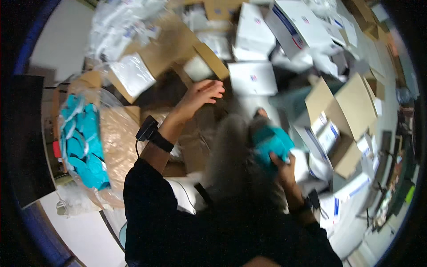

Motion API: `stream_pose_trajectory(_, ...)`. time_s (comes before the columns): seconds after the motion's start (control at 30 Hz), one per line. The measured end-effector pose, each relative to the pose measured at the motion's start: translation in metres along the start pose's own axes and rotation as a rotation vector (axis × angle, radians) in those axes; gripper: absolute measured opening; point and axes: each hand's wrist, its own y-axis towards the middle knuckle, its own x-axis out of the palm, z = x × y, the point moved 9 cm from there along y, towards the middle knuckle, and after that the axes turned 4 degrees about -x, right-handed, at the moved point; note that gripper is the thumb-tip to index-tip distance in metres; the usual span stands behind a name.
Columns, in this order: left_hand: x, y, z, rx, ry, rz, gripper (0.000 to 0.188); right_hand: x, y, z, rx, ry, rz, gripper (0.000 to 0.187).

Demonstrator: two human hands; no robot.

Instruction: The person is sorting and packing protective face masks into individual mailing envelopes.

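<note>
My right hand (285, 168) is closed on a teal cloth item (272, 141), which is folded or bunched up and blurred, low in front of my legs. The thumb lies along its near edge. My left hand (205, 93) is in the air with loosely bent fingers, apart from anything, near an open brown carton (212, 60). Nothing shows in its fingers. On the left, similar teal pieces (84, 142) with pale bands fill a box lined with clear plastic (118, 144).
White boxes (254, 31) and a flat white box (252, 78) lie ahead. An open carton (353, 107) with white packets stands at right. Clear plastic bags (122, 29) are piled far left. A dark panel (26, 142) stands at the left edge.
</note>
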Motion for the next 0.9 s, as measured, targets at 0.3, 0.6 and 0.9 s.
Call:
stream_pose_trajectory(0.3,0.136,-0.146,-0.064,0.123,0.29,-0.253,0.042,0.039,-0.067,-0.025,0.008,-0.367,-0.637,0.056)
stream_pose_trajectory(0.6,0.124,-0.172,-0.115,0.27,0.329,0.019,0.022,0.031,-0.08,-0.033,-0.547,-0.517,-0.307,0.026)
stream_pose_trajectory(0.9,0.13,-0.179,-0.119,0.454,0.271,0.278,0.033,0.037,-0.102,-0.001,-0.474,-0.39,-0.452,0.011)
